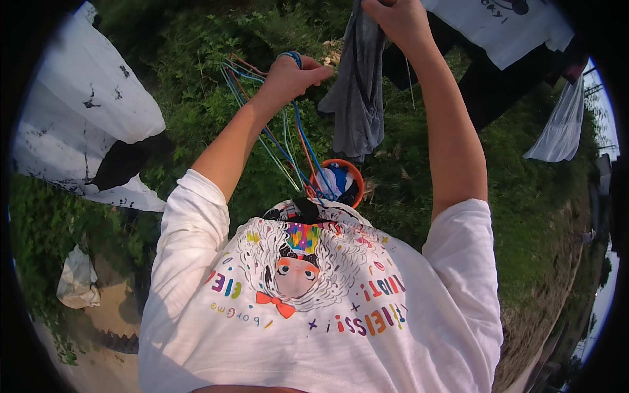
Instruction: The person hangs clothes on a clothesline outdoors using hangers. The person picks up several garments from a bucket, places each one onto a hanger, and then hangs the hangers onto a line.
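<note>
My left hand (291,75) is closed, with the hooks of several thin wire clothes hangers (289,154) in blue, red and pale green looped over it. The hangers dangle down and to the left of the wrist. At the top edge, my right hand (396,18) is raised and partly cut off by the frame. Its fingers pinch the upper part of a grey garment (359,85), which hangs long and limp between my two hands. How the garment is held up above the frame is hidden.
Below the garment, an orange bucket (357,180) holds white, blue and dark cloth. White laundry (98,85) hangs at the left. A white printed shirt (504,29), dark clothes and a pale translucent bag (561,124) hang at the right. Green plants (196,118) fill the ground ahead.
</note>
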{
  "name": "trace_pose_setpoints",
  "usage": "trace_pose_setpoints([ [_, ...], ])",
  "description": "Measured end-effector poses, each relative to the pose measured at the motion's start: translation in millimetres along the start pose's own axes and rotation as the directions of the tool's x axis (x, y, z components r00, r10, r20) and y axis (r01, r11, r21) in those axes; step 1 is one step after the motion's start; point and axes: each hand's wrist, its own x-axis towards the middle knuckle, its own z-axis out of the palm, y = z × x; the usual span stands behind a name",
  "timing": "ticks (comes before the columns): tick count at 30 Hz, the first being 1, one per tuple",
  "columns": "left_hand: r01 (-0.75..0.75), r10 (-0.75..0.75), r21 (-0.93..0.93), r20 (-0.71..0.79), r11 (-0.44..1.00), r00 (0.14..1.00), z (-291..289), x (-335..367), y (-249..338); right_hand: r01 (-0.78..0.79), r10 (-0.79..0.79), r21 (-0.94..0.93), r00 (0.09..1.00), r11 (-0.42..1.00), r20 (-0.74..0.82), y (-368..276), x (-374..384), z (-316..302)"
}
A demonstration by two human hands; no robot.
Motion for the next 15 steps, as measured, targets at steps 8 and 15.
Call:
trace_pose_setpoints([
  [8, -0.045, 0.044, 0.159, 0.010, 0.986, 0.999, 57.6, 43.6, 3.4, 0.117, -0.107, 0.043, 0.974, 0.992, -0.198, -5.4, 9.9, -15.0],
  [15, 0.001, -0.006, 0.113, 0.042, 0.994, 0.999, 48.6, 49.2, -16.8, 0.037, -0.035, 0.009, 0.980, 0.999, -0.198, 13.3, 12.3, -47.0],
])
